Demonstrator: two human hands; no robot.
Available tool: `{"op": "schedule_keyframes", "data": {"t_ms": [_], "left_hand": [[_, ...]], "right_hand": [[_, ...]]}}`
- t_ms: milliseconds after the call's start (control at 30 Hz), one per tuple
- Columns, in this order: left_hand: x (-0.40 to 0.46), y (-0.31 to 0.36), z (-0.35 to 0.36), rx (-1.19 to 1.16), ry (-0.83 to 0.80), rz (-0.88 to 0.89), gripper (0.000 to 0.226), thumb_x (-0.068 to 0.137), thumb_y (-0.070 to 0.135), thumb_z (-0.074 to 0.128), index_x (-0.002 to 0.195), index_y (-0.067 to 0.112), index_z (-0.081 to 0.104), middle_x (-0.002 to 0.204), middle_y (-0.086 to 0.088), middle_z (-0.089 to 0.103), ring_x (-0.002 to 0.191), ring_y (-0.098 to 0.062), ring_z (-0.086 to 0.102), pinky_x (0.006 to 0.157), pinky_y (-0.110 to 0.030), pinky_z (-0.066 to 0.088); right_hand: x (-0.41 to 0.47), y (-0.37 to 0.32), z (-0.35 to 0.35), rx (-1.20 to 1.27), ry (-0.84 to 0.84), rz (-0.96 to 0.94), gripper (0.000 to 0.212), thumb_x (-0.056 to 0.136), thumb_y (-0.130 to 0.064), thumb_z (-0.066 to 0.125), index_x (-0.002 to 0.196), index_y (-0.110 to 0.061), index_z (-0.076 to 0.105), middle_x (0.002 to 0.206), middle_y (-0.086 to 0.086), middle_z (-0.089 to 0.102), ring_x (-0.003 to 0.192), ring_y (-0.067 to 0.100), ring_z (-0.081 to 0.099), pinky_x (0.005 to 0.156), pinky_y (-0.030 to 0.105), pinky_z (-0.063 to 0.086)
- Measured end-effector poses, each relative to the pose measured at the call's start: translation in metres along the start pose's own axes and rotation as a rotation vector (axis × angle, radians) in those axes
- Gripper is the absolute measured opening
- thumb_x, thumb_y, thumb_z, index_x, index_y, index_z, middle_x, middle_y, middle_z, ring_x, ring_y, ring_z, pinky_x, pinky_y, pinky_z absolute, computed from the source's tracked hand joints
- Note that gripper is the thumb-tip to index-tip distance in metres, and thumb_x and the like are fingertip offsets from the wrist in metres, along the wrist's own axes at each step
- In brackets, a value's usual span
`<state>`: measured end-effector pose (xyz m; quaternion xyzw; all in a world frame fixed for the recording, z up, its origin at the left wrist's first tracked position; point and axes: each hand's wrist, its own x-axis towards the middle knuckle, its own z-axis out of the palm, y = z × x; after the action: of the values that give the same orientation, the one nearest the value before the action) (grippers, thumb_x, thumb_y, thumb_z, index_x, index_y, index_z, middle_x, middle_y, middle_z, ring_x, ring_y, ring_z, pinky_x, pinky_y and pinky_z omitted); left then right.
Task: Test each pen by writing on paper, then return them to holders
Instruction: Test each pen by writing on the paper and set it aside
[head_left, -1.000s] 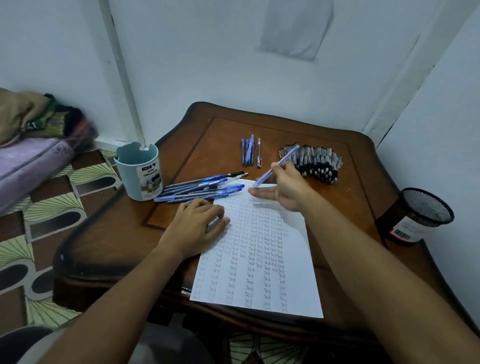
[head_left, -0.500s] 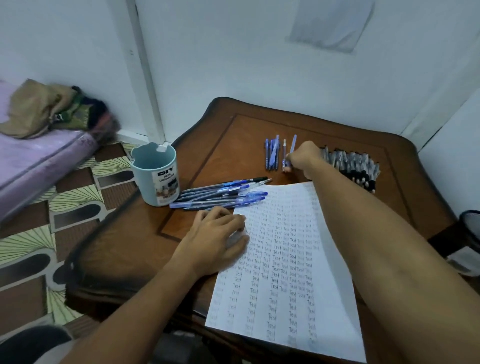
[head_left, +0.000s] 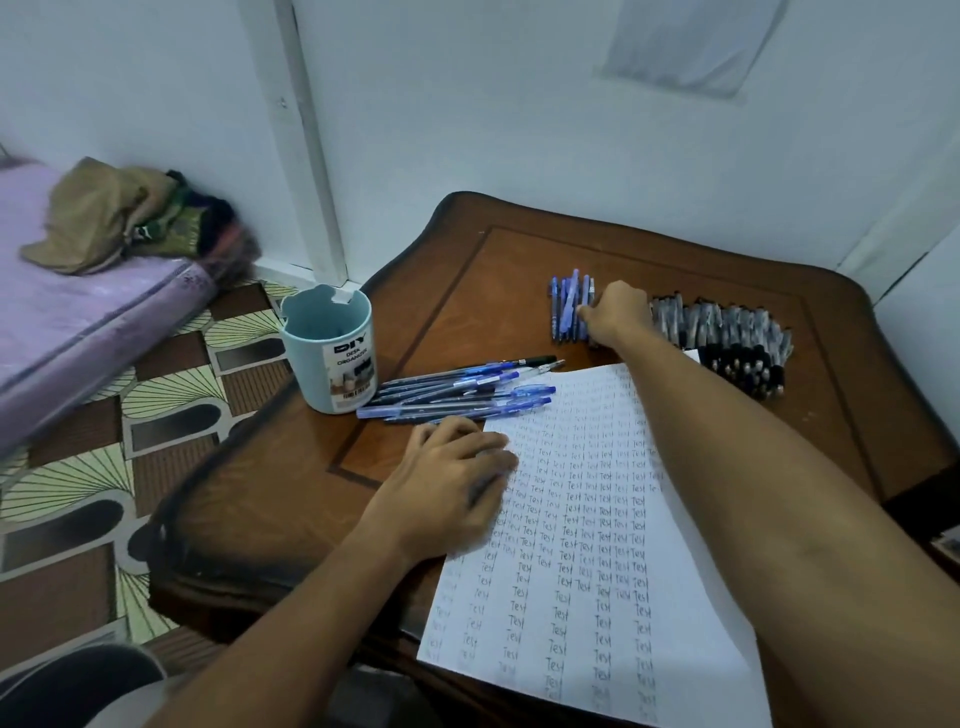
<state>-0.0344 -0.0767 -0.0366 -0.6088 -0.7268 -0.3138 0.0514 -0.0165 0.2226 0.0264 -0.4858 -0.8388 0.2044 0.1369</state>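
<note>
Now right hand (head_left: 618, 317) fingertips on blue pens (head_left: 569, 306) — grip unclear, left hand (head_left: 452, 483) flat, fingers relaxed, on paper (head_left: 597, 545).

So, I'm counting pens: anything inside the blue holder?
The blue holder looks empty as far as its dim interior shows; the near wall hides its bottom, so a short item cannot be excluded.

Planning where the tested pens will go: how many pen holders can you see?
1: the light blue holder stands at the table's left edge, beside the spread of blue pens. Another may lie outside the frame.
</note>
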Motion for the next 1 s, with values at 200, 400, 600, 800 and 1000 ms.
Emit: {"op": "schedule_keyframes", "data": {"t_ms": [200,400,600,800,1000], "left_hand": [[0.001,-0.002,0.001,0.007,-0.019,-0.023,0.026,0.094,0.036,0.052,0.108,0.029,0.073,0.121,0.015,0.066,0.114,-0.012,0.051,0.09,-0.041,0.035],[0.0,-0.002,0.003,0.023,0.019,-0.024,0.021,0.092,0.033,0.056,0.105,0.03,0.073,0.118,0.017,0.067,0.11,-0.013,0.053,0.087,-0.043,0.037],[0.001,0.0,0.003,0.019,0.035,-0.02,0.024,0.092,0.035,0.053,0.104,0.03,0.073,0.118,0.015,0.068,0.11,-0.014,0.054,0.086,-0.044,0.039],[0.002,0.001,-0.001,0.018,-0.063,-0.063,0.039,0.09,0.055,0.048,0.112,0.032,0.071,0.125,0.017,0.063,0.117,-0.01,0.047,0.094,-0.04,0.032],[0.002,0.001,-0.007,0.076,-0.187,-0.064,0.059,0.084,0.08,0.039,0.124,0.042,0.061,0.133,0.017,0.053,0.126,-0.007,0.037,0.101,-0.039,0.027]], "right_hand": [[-0.032,-0.007,-0.006,-0.065,0.108,-0.44,0.023,0.102,-0.016,0.052,0.118,-0.005,0.064,0.118,0.011,0.058,0.104,0.024,0.055,0.086,0.035,0.046],[-0.062,-0.019,0.003,-0.203,-0.235,-0.767,0.032,0.103,-0.008,0.048,0.131,-0.01,0.064,0.126,0.007,0.061,0.116,0.022,0.054,0.099,0.028,0.04],[-0.066,-0.019,0.012,-0.25,-0.259,-0.747,0.025,0.1,-0.012,0.055,0.119,-0.015,0.07,0.111,0.004,0.065,0.105,0.021,0.054,0.086,0.029,0.041],[-0.071,-0.02,0.012,-0.356,-0.149,-0.749,0.021,0.102,-0.021,0.052,0.119,-0.018,0.065,0.115,0.003,0.062,0.111,0.022,0.047,0.09,0.037,0.036],[-0.068,-0.006,0.003,-0.414,0.093,-0.688,0.025,0.104,-0.025,0.05,0.125,-0.016,0.059,0.125,0.016,0.051,0.116,0.03,0.049,0.086,0.035,0.045]]}}
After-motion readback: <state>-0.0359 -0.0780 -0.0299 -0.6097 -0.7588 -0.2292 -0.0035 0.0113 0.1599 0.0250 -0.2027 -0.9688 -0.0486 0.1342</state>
